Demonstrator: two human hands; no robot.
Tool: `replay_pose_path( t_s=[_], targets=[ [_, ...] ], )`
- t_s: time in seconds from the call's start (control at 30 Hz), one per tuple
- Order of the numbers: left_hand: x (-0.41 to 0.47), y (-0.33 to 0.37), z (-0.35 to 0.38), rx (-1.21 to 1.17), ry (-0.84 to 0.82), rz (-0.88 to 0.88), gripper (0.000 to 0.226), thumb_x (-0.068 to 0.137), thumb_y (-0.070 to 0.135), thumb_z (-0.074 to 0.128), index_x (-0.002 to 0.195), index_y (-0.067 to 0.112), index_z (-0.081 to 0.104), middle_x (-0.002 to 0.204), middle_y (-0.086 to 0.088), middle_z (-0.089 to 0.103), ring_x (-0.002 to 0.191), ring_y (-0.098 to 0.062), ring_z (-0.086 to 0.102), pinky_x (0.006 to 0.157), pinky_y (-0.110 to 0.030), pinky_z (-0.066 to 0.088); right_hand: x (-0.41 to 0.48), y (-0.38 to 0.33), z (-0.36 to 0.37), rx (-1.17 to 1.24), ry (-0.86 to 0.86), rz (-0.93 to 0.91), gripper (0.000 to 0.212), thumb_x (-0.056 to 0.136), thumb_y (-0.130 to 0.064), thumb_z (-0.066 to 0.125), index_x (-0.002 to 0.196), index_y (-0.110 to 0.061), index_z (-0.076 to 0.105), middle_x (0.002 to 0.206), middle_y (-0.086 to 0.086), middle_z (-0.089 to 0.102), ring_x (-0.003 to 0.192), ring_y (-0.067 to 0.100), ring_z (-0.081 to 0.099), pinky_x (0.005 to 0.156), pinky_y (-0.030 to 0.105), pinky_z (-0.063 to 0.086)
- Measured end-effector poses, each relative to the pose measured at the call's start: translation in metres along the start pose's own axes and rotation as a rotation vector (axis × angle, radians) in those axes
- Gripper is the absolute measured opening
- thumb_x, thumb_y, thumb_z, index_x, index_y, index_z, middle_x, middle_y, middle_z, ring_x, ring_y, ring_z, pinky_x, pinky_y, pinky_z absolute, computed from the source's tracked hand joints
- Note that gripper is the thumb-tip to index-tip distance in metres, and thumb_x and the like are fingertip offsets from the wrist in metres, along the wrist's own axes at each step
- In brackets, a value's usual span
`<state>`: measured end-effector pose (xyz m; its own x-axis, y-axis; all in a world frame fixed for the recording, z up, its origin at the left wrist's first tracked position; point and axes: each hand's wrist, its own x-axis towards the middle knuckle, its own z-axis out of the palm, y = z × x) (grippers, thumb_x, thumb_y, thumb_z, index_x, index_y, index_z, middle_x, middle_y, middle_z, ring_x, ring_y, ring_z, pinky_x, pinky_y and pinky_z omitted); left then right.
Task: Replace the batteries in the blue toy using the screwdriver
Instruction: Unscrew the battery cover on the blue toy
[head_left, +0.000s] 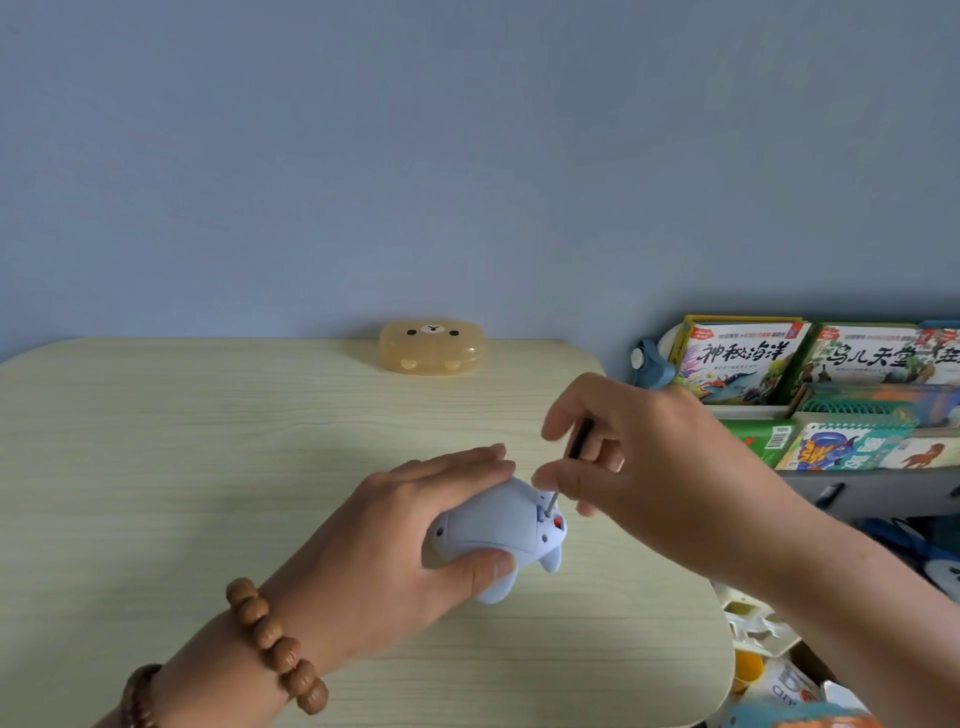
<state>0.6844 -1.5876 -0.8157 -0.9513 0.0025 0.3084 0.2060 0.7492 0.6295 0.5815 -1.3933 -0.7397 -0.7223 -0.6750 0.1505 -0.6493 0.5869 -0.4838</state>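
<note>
The blue toy (498, 525) lies belly-up on the pale wooden table (208, 467), its flat underside and battery cover facing me. My left hand (405, 540) grips it from the left, fingers over the far side and thumb on the near side. My right hand (649, 462) holds a small screwdriver (577, 441) with a black handle. The thin metal shaft slants down and its tip sits on the toy's underside near the right end, beside a small red part. Most of the handle is hidden in my fingers.
An amber translucent box with a bear face (432, 347) stands at the table's far edge by the blue wall. To the right, past the table's edge, a rack of picture books (810, 384) and toys on the floor (769, 654).
</note>
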Motion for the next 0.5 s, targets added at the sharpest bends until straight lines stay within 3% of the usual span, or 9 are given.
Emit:
replay_pose_path(
  t_s=[0.07, 0.17, 0.23, 0.3, 0.37, 0.43, 0.5],
  targets=[
    [0.000, 0.000, 0.000, -0.001, 0.005, -0.003, 0.068, 0.075, 0.060, 0.064, 0.139, 0.040, 0.052, 0.144, 0.034, 0.044, 0.133, 0.019, 0.035, 0.107, -0.008, 0.034, 0.001, -0.006, -0.006, -0.089, -0.031, 0.010, 0.025, 0.082, -0.051, 0.070, 0.079, -0.028, 0.061, 0.064, -0.006, 0.070, 0.061, 0.005, 0.067, 0.061, 0.033, 0.056],
    [0.001, 0.001, 0.001, 0.019, -0.019, 0.010, 0.067, 0.076, 0.060, 0.062, 0.139, 0.041, 0.052, 0.145, 0.032, 0.045, 0.134, 0.014, 0.039, 0.105, -0.015, 0.041, 0.006, -0.012, -0.004, -0.521, -0.020, -0.016, 0.053, 0.086, -0.073, 0.040, 0.080, -0.022, 0.054, 0.066, -0.002, 0.055, 0.066, 0.024, 0.058, 0.058, 0.033, 0.047],
    [0.002, 0.002, 0.002, 0.033, -0.019, 0.016, 0.067, 0.076, 0.059, 0.061, 0.140, 0.041, 0.051, 0.145, 0.034, 0.045, 0.132, 0.012, 0.041, 0.103, -0.018, 0.043, 0.008, -0.011, -0.002, -0.615, 0.001, -0.078, 0.056, 0.089, -0.072, 0.028, 0.080, -0.022, 0.051, 0.065, -0.003, 0.049, 0.066, 0.027, 0.053, 0.059, 0.032, 0.044],
    [0.002, 0.002, 0.002, 0.029, -0.005, 0.012, 0.068, 0.076, 0.059, 0.061, 0.140, 0.042, 0.050, 0.143, 0.038, 0.043, 0.132, 0.015, 0.039, 0.103, -0.015, 0.042, 0.006, -0.009, -0.005, -0.565, -0.065, -0.128, 0.047, 0.094, -0.065, 0.030, 0.093, -0.028, 0.058, 0.082, -0.008, 0.059, 0.078, 0.023, 0.061, 0.067, 0.033, 0.049],
    [0.001, 0.002, 0.002, 0.020, -0.001, 0.011, 0.068, 0.075, 0.060, 0.061, 0.140, 0.041, 0.051, 0.142, 0.040, 0.040, 0.133, 0.019, 0.035, 0.103, -0.010, 0.037, 0.002, -0.005, -0.010, -0.430, -0.159, -0.146, 0.024, 0.096, -0.053, 0.039, 0.106, -0.038, 0.053, 0.094, -0.017, 0.057, 0.088, 0.013, 0.061, 0.073, 0.033, 0.049],
    [0.000, 0.001, 0.001, 0.022, -0.001, 0.009, 0.068, 0.076, 0.060, 0.062, 0.140, 0.041, 0.051, 0.142, 0.041, 0.039, 0.133, 0.020, 0.035, 0.104, -0.007, 0.035, 0.000, -0.004, -0.015, -0.345, -0.219, -0.137, 0.010, 0.095, -0.044, 0.045, 0.104, -0.040, 0.044, 0.091, -0.020, 0.056, 0.086, 0.010, 0.059, 0.074, 0.033, 0.051],
    [0.000, 0.001, 0.001, 0.025, -0.003, 0.006, 0.068, 0.076, 0.060, 0.062, 0.140, 0.041, 0.051, 0.143, 0.039, 0.040, 0.133, 0.019, 0.035, 0.105, -0.008, 0.034, 0.001, -0.003, -0.017, -0.379, -0.231, -0.133, 0.010, 0.096, -0.046, 0.045, 0.095, -0.037, 0.044, 0.088, -0.016, 0.059, 0.081, 0.013, 0.060, 0.070, 0.035, 0.052]
  ],
)
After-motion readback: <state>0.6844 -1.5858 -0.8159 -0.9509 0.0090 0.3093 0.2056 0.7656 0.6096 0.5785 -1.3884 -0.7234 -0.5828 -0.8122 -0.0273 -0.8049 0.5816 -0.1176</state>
